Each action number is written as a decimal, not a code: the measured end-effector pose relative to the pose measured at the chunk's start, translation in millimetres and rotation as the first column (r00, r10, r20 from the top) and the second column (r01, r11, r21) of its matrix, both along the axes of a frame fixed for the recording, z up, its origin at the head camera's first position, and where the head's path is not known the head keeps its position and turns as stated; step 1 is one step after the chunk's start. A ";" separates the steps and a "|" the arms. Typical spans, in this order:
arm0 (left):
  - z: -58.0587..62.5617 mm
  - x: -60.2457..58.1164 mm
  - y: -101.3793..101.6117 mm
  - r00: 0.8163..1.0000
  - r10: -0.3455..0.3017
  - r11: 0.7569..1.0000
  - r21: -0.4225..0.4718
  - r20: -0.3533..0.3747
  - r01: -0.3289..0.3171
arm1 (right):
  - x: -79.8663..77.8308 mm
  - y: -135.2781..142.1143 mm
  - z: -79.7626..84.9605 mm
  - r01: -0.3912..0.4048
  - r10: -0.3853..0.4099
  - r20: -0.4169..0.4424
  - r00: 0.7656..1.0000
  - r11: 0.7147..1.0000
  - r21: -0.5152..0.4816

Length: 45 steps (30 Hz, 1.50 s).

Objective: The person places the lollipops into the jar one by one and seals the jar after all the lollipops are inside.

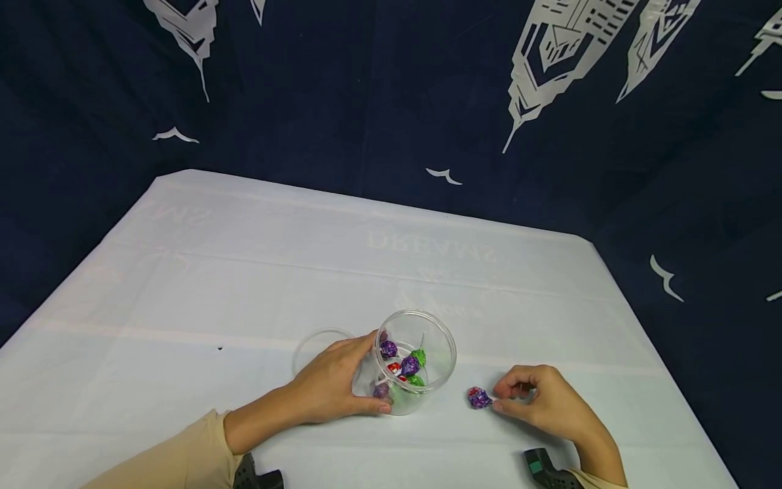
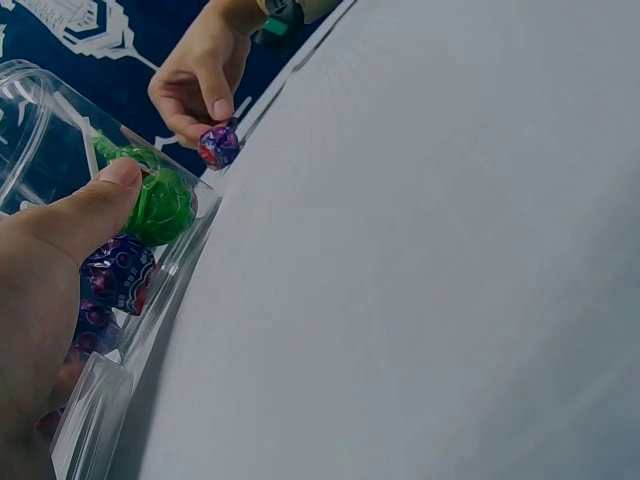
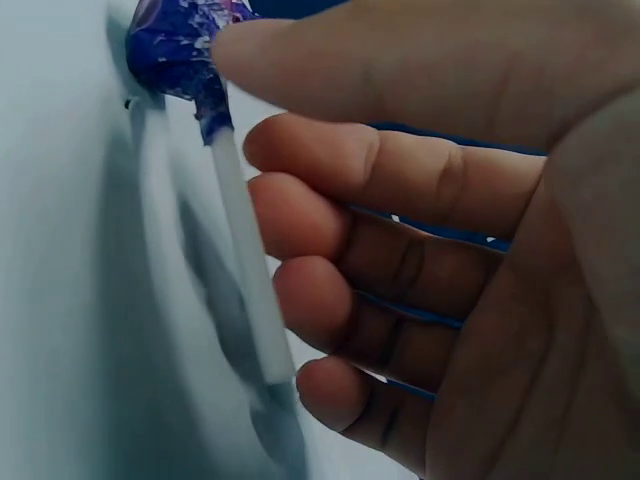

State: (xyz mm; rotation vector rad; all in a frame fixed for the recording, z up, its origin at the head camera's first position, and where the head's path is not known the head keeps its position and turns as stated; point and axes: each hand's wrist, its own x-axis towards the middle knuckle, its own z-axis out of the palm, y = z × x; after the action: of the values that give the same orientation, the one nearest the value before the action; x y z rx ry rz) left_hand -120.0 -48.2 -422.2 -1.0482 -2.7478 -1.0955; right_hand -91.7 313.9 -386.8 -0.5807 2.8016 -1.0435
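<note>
My left hand (image 1: 332,380) grips a clear plastic jar (image 1: 449,360) from its left side, thumb along the near wall. Inside lie several wrapped lollipops, among them a purple one (image 1: 410,366) and a green one (image 2: 165,205); red wrapping shows too. To the right of the jar, my right hand (image 1: 546,401) pinches a purple-wrapped lollipop (image 1: 478,398) near the neck, between thumb and forefinger. In the right wrist view its white stick (image 3: 245,255) runs past the curled fingertips. The lollipop is close to the tabletop; whether it touches cannot be told.
Partly behind my left hand, a clear round rim, perhaps a lid (image 1: 320,332), lies on the white-covered table (image 1: 256,292). A tiny dark speck (image 1: 220,348) is farther left. Dark blue cloth (image 1: 342,102) with white prints hangs around the table's far and side edges.
</note>
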 end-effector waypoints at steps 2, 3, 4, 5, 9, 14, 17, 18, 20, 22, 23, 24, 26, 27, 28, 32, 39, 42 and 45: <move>0.0 -0.1 0.0 1.000 0.000 1.000 0.001 -0.001 0.000 | -0.1 0.8 -0.6 -0.009 0.009 0.000 1.000 1.000 0.002; 0.0 -0.1 0.0 1.000 -0.001 1.000 0.001 -0.001 0.001 | -0.1 1.2 -0.9 -0.014 0.014 0.001 1.000 1.000 0.004; -0.1 -0.2 -0.1 1.000 -0.001 1.000 0.003 -0.001 0.001 | -0.1 1.4 -1.0 -0.018 0.018 0.005 1.000 1.000 0.004; -0.2 -0.2 -0.1 1.000 -0.002 1.000 0.005 -0.001 0.002 | -0.4 1.7 -0.9 -0.026 0.026 0.011 1.000 1.000 0.001; -0.7 0.0 -0.4 1.000 -0.004 1.000 0.011 -0.006 0.004 | -0.9 2.2 -0.8 -0.041 0.041 0.045 0.998 0.999 -0.003; -1.3 -0.2 -0.2 1.000 -0.005 1.000 0.011 -0.017 0.005 | -0.4 3.7 -1.3 -0.047 0.047 0.072 0.996 0.999 0.009; -1.4 -0.3 -0.1 1.000 -0.005 1.000 0.011 -0.017 0.005 | -0.3 4.2 -1.2 -0.053 0.052 0.080 0.995 0.999 0.012; -1.3 -0.3 -0.1 1.000 -0.004 1.000 0.011 -0.015 0.004 | -0.2 4.2 -1.2 -0.054 0.053 0.079 0.995 0.998 0.012; -1.2 -0.3 -0.2 1.000 -0.003 1.000 0.010 -0.013 0.003 | -0.2 4.0 -1.2 -0.058 0.058 0.073 0.996 0.998 0.004; -1.2 -0.2 -0.3 1.000 -0.002 1.000 0.009 -0.010 0.002 | -0.1 3.8 -1.2 -0.064 0.064 0.065 0.996 0.998 -0.004; -1.2 -0.2 -0.3 1.000 -0.001 1.000 0.008 -0.009 0.001 | 0.0 3.7 -1.2 -0.066 0.066 0.062 0.996 0.998 -0.007; -1.1 -0.2 -0.3 1.000 0.000 1.000 0.008 -0.008 0.000 | 0.0 3.6 -1.2 -0.068 0.068 0.058 0.996 0.998 -0.010; -1.2 -0.2 -0.3 1.000 0.000 1.000 0.009 -0.007 0.001 | 0.1 3.6 -1.1 -0.071 0.071 0.051 0.996 0.997 -0.013; -1.2 -0.1 -0.2 1.000 -0.001 1.000 0.010 -0.006 0.001 | 0.2 3.6 -1.1 -0.072 0.072 0.049 0.996 0.997 -0.012; -1.3 -0.1 -0.2 1.000 -0.001 1.000 0.010 -0.006 0.001 | 0.2 3.6 -1.1 -0.072 0.073 0.044 0.996 0.997 -0.012; -1.6 0.0 -0.2 1.000 -0.002 1.000 0.013 -0.007 0.002 | 0.3 3.7 -1.3 -0.081 0.081 0.015 0.997 0.997 -0.007; -1.3 0.1 -0.2 1.000 0.001 1.000 0.013 -0.001 -0.001 | 0.6 3.2 -2.0 -0.097 0.096 -0.044 0.994 0.995 -0.018; -0.8 0.5 -0.2 1.000 0.002 1.000 0.011 0.011 -0.002 | 0.5 2.6 -2.2 -0.097 0.095 -0.061 0.994 0.995 -0.029; -0.5 0.7 -0.1 1.000 0.004 1.000 0.007 0.016 -0.004 | 0.3 1.8 -2.1 -0.095 0.091 -0.074 0.993 0.995 -0.040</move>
State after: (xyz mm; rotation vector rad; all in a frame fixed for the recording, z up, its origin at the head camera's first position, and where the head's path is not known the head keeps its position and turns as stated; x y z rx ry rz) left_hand -119.3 -48.3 -422.7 -1.0365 -2.7557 -1.1170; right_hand -91.4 315.8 -388.9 -0.7611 2.7884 -1.0890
